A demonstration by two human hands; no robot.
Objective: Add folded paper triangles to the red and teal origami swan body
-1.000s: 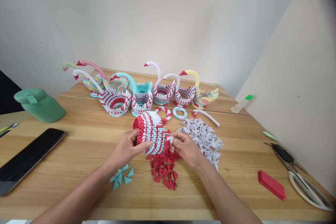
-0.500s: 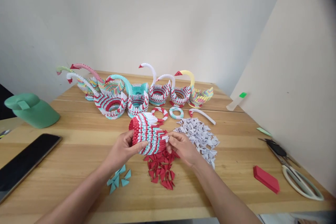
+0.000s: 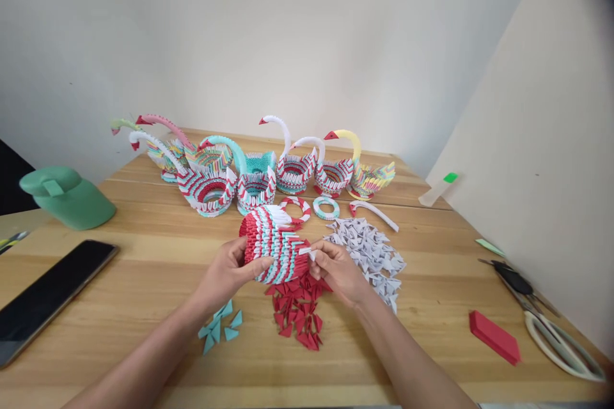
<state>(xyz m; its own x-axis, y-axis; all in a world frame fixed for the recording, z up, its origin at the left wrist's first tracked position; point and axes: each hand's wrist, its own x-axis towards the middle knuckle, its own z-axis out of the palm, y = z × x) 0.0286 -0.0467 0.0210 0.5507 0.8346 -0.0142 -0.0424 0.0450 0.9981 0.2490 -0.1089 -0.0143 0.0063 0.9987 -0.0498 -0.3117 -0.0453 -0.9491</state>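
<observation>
Striped body (image 3: 274, 249) sideways, pointing right

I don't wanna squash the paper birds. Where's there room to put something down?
There's bare wood between the white pile and the red block, and between the phone and the left forearm. It's crowded at the back around the birds, and in the middle around the red pieces.

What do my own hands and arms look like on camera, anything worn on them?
The left hand and right hand are bare: no gloves, and no rings on the visible fingers. Neither wrist shows a watch or bracelet, and no sleeves come into view.
</observation>
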